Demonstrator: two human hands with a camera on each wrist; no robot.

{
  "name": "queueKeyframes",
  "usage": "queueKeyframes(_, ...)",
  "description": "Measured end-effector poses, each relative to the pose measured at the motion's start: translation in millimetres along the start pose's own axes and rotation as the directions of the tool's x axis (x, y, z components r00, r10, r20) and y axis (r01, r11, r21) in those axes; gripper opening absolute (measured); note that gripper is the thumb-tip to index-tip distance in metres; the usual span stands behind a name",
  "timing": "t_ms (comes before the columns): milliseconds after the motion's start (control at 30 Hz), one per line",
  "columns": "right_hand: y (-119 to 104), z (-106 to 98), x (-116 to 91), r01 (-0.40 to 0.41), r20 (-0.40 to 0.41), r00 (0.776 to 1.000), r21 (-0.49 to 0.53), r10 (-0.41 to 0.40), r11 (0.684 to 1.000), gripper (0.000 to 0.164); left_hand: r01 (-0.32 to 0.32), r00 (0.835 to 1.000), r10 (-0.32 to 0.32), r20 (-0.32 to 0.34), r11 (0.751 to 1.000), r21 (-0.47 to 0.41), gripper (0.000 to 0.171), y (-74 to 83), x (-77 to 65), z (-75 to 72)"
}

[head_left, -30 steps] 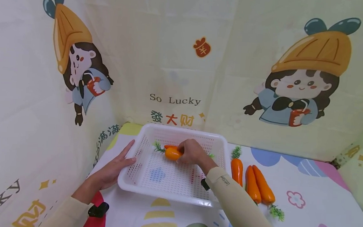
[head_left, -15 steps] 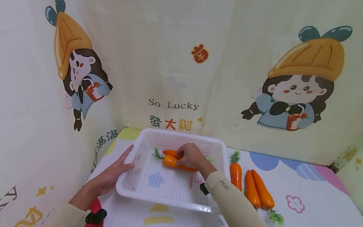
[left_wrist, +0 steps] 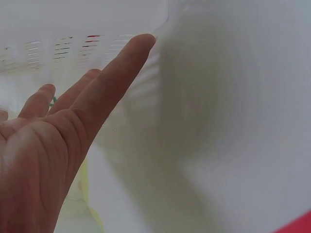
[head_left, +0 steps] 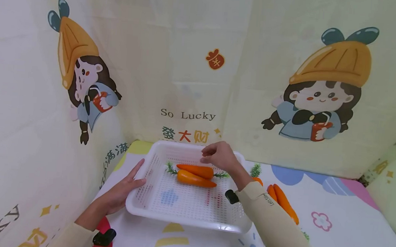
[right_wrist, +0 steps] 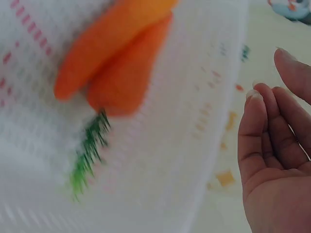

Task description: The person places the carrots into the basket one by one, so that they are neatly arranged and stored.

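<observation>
Two orange carrots with green tops lie side by side in the white plastic basket (head_left: 191, 223). The rear carrot (head_left: 199, 172) has its leaves to the right, and the front carrot (head_left: 194, 178) has its leaves to the left. My right hand (head_left: 220, 155) hovers above the basket's back right part, fingers loosely bent and holding nothing. In the right wrist view the right hand (right_wrist: 274, 141) shows no object between thumb and fingers. My left hand (head_left: 121, 191) rests against the basket's left side; in the left wrist view its fingers (left_wrist: 112, 82) are extended along the perforated wall.
Right of the basket, more carrots (head_left: 285, 202) lie on the patterned tablecloth (head_left: 349, 226), partly hidden by my right sleeve (head_left: 274, 220). A printed cloth backdrop (head_left: 194, 81) rises just behind the basket and along the left side.
My right hand has let go of the front carrot, leaving it beside the rear one, and has risen up and to the right. The left hand stays at the basket's side.
</observation>
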State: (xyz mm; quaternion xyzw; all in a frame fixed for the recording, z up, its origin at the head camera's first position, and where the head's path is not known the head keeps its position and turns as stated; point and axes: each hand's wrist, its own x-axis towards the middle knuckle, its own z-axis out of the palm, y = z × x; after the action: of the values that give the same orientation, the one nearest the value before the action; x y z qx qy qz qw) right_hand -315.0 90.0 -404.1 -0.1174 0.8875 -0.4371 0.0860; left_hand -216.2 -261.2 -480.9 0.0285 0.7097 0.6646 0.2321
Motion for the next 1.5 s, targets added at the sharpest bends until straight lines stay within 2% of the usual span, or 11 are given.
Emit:
queueKeyframes(200, 3, -41, -13, -0.047, -0.032, 0.998, 0.049, 0.048, 0.998, 0.036, -0.013, 1.0, 0.013, 0.003, 1.0, 0.001, 0.082, 1.3, -0.2, -1.6)
queueKeyframes(400, 19, -79, -30, -0.068, -0.058, 0.996, 0.011, 0.068, 0.998, 0.037, -0.01, 1.0, 0.01, 0.023, 1.0, -0.004, 0.082, 2.0, 0.4, -1.6)
queueKeyframes(500, 31, -93, -39, -0.076, -0.062, 0.995, -0.02, 0.075, 0.997, 0.039, -0.009, 1.0, 0.009, 0.027, 1.0, -0.011, 0.083, 0.8, -0.2, -1.6)
queueKeyframes(700, 54, -115, -60, -0.145, -0.075, 0.987, -0.041, 0.142, 0.989, 0.042, -0.013, 1.0, 0.013, 0.023, 1.0, -0.013, 0.079, 0.9, 1.2, -2.3)
queueKeyframes(933, 84, -130, -84, -0.187, -0.082, 0.98, -0.065, 0.181, 0.98, 0.045, 0.008, 1.0, -0.008, 0.006, 1.0, -0.015, 0.078, 1.0, 1.6, -0.9)
queueKeyframes(1233, 127, -135, -114, -0.249, -0.087, 0.966, -0.082, 0.242, 0.965, 0.049, 0.001, 1.0, 0.0, 0.001, 1.0, -0.021, 0.079, 0.0, -0.7, 1.4)
queueKeyframes(1500, 154, -136, -143, -0.337, -0.124, 0.939, -0.136, 0.322, 0.932, 0.058, -0.001, 1.0, 0.001, 0.013, 1.0, -0.029, 0.08, 0.9, 1.1, 2.1)
